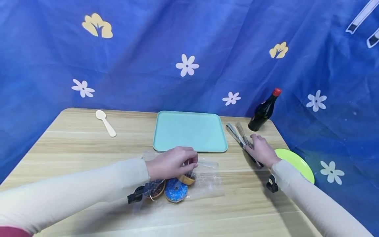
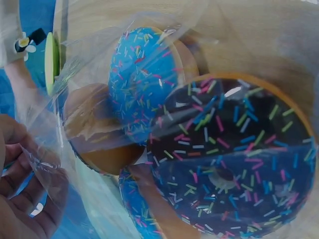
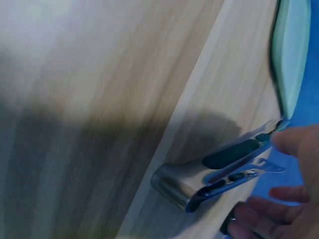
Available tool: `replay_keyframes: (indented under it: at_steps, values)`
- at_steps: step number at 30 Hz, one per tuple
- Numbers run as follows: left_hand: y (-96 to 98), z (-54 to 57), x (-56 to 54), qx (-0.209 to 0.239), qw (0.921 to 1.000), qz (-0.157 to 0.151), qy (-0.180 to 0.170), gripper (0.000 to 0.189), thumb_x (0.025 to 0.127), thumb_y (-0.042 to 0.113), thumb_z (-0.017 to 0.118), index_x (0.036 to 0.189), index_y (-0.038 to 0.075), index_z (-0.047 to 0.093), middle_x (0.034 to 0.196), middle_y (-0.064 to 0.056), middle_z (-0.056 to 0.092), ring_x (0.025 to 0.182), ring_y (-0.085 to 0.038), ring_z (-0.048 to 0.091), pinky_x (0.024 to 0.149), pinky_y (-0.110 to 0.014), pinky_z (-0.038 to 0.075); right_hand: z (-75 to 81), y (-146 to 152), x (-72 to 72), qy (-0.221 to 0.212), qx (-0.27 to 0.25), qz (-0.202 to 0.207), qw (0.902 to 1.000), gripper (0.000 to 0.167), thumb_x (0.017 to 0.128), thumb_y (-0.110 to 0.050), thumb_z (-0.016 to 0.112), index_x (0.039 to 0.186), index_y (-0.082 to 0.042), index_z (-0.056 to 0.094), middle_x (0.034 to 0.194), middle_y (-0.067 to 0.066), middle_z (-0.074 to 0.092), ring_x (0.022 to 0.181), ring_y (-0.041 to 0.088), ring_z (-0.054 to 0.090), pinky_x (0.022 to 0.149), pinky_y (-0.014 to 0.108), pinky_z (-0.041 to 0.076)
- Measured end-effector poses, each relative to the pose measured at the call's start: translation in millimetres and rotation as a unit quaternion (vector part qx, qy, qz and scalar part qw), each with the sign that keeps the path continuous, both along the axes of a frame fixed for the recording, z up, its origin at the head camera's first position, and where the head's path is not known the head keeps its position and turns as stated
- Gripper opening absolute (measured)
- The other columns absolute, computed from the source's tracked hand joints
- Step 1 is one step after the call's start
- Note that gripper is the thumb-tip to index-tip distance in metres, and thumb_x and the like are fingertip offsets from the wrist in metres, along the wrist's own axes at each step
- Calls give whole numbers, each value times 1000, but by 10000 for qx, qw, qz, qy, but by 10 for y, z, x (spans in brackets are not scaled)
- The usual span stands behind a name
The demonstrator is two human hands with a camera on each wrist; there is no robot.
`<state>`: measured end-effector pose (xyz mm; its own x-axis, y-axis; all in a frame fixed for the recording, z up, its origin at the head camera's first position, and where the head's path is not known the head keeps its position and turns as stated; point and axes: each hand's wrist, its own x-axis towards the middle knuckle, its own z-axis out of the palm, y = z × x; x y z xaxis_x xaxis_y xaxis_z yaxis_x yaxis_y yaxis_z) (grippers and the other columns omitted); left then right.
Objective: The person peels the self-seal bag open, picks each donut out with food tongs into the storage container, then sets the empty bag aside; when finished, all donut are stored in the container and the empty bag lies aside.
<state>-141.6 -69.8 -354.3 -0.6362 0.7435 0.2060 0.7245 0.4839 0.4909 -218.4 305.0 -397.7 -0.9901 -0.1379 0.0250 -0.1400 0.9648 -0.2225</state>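
My left hand (image 1: 174,162) pinches the edge of a clear plastic bag (image 1: 208,179) low over the table. Sprinkled donuts lie inside: a blue-iced donut (image 1: 173,194), a dark chocolate-iced donut (image 2: 239,119) and others partly hidden under the hand and film. On the right, a pair of metal tongs (image 1: 233,131) with dark grips lies on the table. My right hand (image 1: 262,149) is over the tongs' handle part, thumb close beside them. In the right wrist view, its fingers (image 3: 271,209) are spread apart around the tongs; whether they touch is unclear.
A light-blue tray (image 1: 189,131) lies at the back middle. The dark bottle (image 1: 262,113) with a red cap stands at the back right corner. Right of my right hand is a lime-green plate (image 1: 297,164). A white spoon (image 1: 106,123) lies back left. Blue cloth (image 1: 142,65) hangs behind.
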Motion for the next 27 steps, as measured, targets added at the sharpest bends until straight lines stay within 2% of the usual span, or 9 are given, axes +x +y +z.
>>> replay_keyframes:
  at_steps: [2,6,9,12,16,22,25,27]
  values:
    - [11,0,-9,21,10000,-9,27,11,103,17,66,92,16,69,85,8,62,73,-1,52,68,-19,49,-25,33,-61,-274,89,-87,9995,59,103,-34,65,138,10,49,114,28,64,101,40,65,85,57,55]
    - [16,-5,-24,42,10000,0,19,10,102,16,66,94,15,70,86,8,64,74,-1,53,69,-20,51,-66,15,-154,-631,-66,-43,9980,51,101,-35,66,126,7,53,98,20,65,83,29,62,72,46,53]
    - [18,-8,-24,3,10000,28,17,9,102,16,66,94,16,70,87,8,65,74,0,54,69,-20,51,-95,-4,-198,-752,-220,-51,9969,42,101,-32,67,116,4,54,90,15,62,77,27,59,67,40,49]
    - [26,-11,-27,-32,10000,51,27,8,102,16,66,94,16,69,87,8,65,74,-1,54,69,-20,51,-108,-2,-220,-764,-417,-144,9961,36,101,-28,67,111,4,55,88,14,60,77,26,57,68,38,48]
    - [27,-8,-20,-29,10000,84,-7,9,101,16,66,93,17,68,86,8,64,73,-1,54,68,-19,50,-74,28,-203,-728,-790,-146,9941,35,102,-24,64,114,7,56,95,18,62,82,28,58,72,38,49]
    - [33,2,-25,10,9999,133,-62,11,102,17,67,91,19,67,84,9,63,71,-1,52,67,-19,49,39,168,-129,-605,-1358,60,9889,35,103,-18,63,125,8,56,98,19,66,81,23,62,69,30,48]
    - [42,11,-27,8,9999,128,-85,11,102,18,67,91,18,67,83,9,63,71,-2,52,66,-20,48,126,275,-63,-802,-1816,340,9795,35,103,-18,66,128,6,59,98,19,69,81,22,64,67,29,51]
    - [43,13,-25,-4,9999,125,-96,11,102,18,67,91,17,68,83,9,63,71,-2,51,66,-20,48,176,357,-15,-1102,-2148,495,9692,37,102,-19,68,131,3,61,100,18,70,81,21,64,67,29,52]
